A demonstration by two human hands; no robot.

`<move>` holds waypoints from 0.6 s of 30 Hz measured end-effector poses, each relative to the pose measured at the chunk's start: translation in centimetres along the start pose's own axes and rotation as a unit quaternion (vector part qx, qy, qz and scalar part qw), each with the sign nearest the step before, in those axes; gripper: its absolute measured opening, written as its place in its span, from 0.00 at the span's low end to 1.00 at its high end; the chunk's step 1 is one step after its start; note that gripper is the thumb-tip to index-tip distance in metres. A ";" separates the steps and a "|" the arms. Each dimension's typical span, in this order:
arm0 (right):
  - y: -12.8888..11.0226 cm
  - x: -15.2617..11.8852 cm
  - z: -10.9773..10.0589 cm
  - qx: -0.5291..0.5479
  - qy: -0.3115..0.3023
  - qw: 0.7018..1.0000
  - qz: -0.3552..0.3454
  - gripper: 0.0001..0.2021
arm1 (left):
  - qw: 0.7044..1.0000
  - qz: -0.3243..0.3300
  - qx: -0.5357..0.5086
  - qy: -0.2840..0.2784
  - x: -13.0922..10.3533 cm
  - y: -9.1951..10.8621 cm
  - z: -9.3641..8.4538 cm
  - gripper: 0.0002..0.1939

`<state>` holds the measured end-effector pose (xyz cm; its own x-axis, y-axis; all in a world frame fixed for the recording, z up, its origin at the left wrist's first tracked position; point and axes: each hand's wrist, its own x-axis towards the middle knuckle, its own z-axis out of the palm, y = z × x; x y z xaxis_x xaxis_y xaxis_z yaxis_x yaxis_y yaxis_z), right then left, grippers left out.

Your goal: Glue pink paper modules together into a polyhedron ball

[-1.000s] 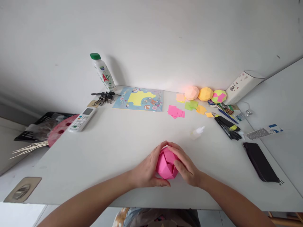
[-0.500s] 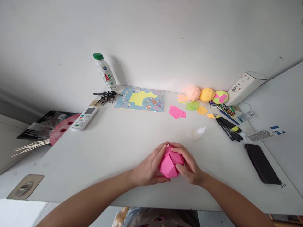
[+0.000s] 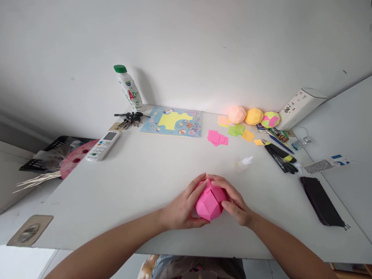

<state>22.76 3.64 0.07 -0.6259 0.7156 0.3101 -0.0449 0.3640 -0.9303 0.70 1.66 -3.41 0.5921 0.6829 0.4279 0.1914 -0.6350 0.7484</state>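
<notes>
A pink folded-paper ball (image 3: pixel 209 202) is between my two hands, low over the table's front half. My left hand (image 3: pixel 184 205) cups its left side, thumb under the near edge and fingers over the top. On the other side my right hand (image 3: pixel 234 201) curls round the ball, fingers along the top and thumb against its right face. The fingertips of both hands nearly meet at the far side. Dark seams show between the ball's facets on the right.
Beyond the hands lie pink paper pieces (image 3: pixel 217 138), a small glue bottle (image 3: pixel 244 163) and three paper balls (image 3: pixel 254 116). Pens and a cutter (image 3: pixel 279 155) and a black pouch (image 3: pixel 322 201) are right; a remote (image 3: pixel 104 145), keys (image 3: pixel 132 119) and a bottle (image 3: pixel 131 91) left.
The pink ball has turned slightly between my hands, showing its facets at another angle. My right thumb has shifted a little to the right along it.
</notes>
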 end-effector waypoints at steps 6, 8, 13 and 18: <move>-0.1 -0.2 -0.3 -0.024 0.008 0.999 0.023 0.21 | 0.996 -0.057 -0.073 0.002 -0.2 -0.1 -0.2 0.55; 0.0 -0.2 -0.2 -0.036 0.012 0.999 0.020 0.21 | 0.991 -0.075 -0.114 -0.001 -0.2 -0.3 -0.1 0.54; 0.4 -0.2 0.1 -0.047 0.020 0.999 0.008 0.20 | 0.975 -0.116 -0.190 -0.009 -0.2 -0.6 0.0 0.51; 0.4 -0.3 0.2 -0.044 0.024 0.999 0.010 0.19 | 0.977 -0.120 -0.178 -0.003 -0.2 -0.8 0.0 0.49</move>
<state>22.83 3.44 -0.45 -0.5874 0.7505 0.3028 0.0369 0.3985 -0.9164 0.41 2.06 -4.07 0.5688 0.7935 0.2163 0.0423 -0.2909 0.9558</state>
